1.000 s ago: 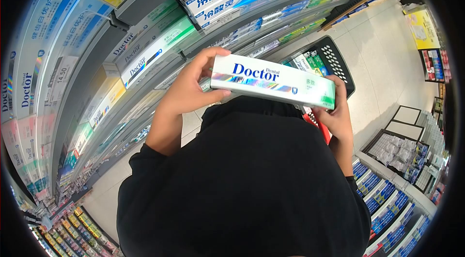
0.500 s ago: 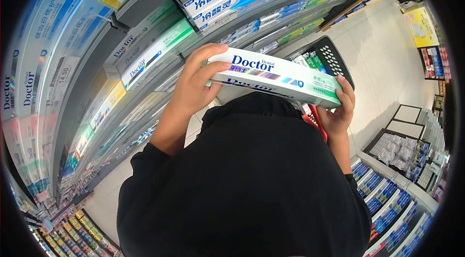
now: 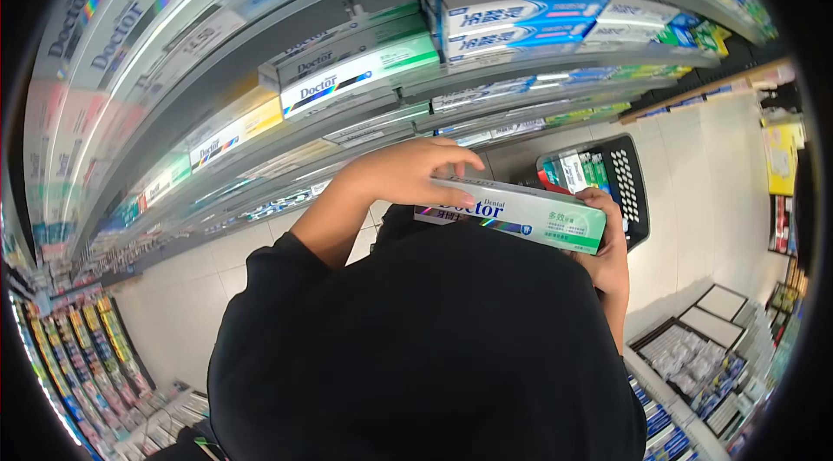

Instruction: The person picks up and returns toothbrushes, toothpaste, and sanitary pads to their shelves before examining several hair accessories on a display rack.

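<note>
A long white and green toothpaste box (image 3: pixel 508 207) printed "Doctor Dental" lies across the front of my chest, tilted down to the right. My left hand (image 3: pixel 403 173) is over its left end, thumb on the printed face and curled fingers above the upper edge. At the green end my right hand (image 3: pixel 609 244) grips the box, its fingertips over the upper corner. Part of the lower edge is hidden behind my dark clothing.
Just beyond my right hand stands a black shopping basket (image 3: pixel 640 194) with green-and-white packs (image 3: pixel 583 171) inside. Shelves (image 3: pixel 382 105) of boxed toothpaste curve along the left and top. A lower display (image 3: pixel 685 357) is at the right.
The toothpaste box has come down and closer to my body, its printed front turned upward. My left hand has shifted over its top edge. The view has turned, so the shelves appear farther right.
</note>
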Demonstrator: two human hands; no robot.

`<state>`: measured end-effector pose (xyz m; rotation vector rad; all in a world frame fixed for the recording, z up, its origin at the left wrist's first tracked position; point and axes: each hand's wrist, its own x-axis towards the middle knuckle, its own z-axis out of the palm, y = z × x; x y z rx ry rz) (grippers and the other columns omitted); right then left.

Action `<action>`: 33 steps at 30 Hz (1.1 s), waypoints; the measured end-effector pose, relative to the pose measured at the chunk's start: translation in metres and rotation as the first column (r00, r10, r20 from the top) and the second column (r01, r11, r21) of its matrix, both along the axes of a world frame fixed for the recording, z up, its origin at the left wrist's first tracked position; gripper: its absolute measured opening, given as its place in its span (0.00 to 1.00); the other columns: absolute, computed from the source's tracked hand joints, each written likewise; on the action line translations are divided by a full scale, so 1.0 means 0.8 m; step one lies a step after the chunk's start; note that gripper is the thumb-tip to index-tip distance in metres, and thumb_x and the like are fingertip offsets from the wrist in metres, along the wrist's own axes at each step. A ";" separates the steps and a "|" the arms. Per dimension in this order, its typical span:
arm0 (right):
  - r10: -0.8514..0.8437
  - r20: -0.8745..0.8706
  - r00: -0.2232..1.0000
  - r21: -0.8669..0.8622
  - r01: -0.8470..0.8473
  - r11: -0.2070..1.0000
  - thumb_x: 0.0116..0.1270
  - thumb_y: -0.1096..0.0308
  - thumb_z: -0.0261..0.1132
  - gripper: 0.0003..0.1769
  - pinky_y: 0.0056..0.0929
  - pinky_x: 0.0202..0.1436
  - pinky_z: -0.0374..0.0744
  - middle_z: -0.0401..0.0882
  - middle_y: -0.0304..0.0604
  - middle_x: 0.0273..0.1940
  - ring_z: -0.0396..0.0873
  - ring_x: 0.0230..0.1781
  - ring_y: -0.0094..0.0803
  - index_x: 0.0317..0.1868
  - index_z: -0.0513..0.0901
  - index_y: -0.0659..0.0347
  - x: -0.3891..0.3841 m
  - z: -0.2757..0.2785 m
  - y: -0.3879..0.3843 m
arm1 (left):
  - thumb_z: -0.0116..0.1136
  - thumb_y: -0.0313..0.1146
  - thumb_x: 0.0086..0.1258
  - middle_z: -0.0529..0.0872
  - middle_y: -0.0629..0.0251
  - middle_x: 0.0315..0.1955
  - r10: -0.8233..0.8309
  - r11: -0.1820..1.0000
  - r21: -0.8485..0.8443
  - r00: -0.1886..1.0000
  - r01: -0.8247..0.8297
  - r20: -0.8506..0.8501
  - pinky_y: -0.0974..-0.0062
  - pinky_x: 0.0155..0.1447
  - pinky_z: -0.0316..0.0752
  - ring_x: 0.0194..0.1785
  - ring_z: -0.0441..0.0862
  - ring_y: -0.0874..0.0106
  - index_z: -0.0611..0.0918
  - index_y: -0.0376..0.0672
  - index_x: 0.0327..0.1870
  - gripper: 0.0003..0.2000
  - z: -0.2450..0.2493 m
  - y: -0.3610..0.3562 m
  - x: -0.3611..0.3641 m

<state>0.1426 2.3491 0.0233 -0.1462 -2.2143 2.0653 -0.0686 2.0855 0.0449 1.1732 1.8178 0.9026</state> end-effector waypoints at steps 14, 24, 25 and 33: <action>-0.095 0.146 0.985 0.657 -0.025 0.753 0.49 0.70 0.74 0.45 0.40 0.65 0.67 0.65 0.57 0.63 0.66 0.63 0.49 0.67 0.62 0.65 -0.019 -0.041 0.007 | 0.68 0.53 0.49 0.80 0.63 0.43 0.268 0.936 0.037 0.638 -0.351 -0.722 0.62 0.54 0.69 0.50 0.76 0.61 0.80 0.48 0.47 0.27 0.046 -0.048 0.021; -0.039 0.131 0.991 0.750 -0.073 0.657 0.50 0.69 0.72 0.28 0.42 0.60 0.69 0.74 0.53 0.54 0.70 0.56 0.52 0.53 0.75 0.67 -0.012 -0.061 0.010 | 0.69 0.48 0.50 0.79 0.60 0.49 0.420 0.756 0.296 0.085 -0.584 -0.904 0.60 0.56 0.66 0.51 0.75 0.58 0.78 0.47 0.54 0.29 0.058 -0.079 -0.047; -0.042 0.127 0.991 0.752 -0.068 0.656 0.50 0.69 0.72 0.28 0.42 0.60 0.69 0.74 0.53 0.54 0.70 0.56 0.52 0.53 0.75 0.67 -0.011 -0.063 0.010 | 0.68 0.47 0.50 0.79 0.60 0.50 0.426 0.756 0.292 0.103 -0.585 -0.899 0.60 0.57 0.66 0.52 0.74 0.58 0.78 0.47 0.55 0.29 0.052 -0.079 -0.051; -0.068 0.113 0.991 0.767 -0.043 0.640 0.52 0.69 0.71 0.27 0.42 0.60 0.70 0.74 0.53 0.54 0.70 0.56 0.52 0.52 0.75 0.67 -0.011 -0.058 0.005 | 0.68 0.42 0.53 0.75 0.54 0.56 0.467 0.749 0.269 0.195 -0.606 -0.863 0.59 0.63 0.64 0.59 0.70 0.54 0.76 0.43 0.57 0.29 0.040 -0.080 -0.071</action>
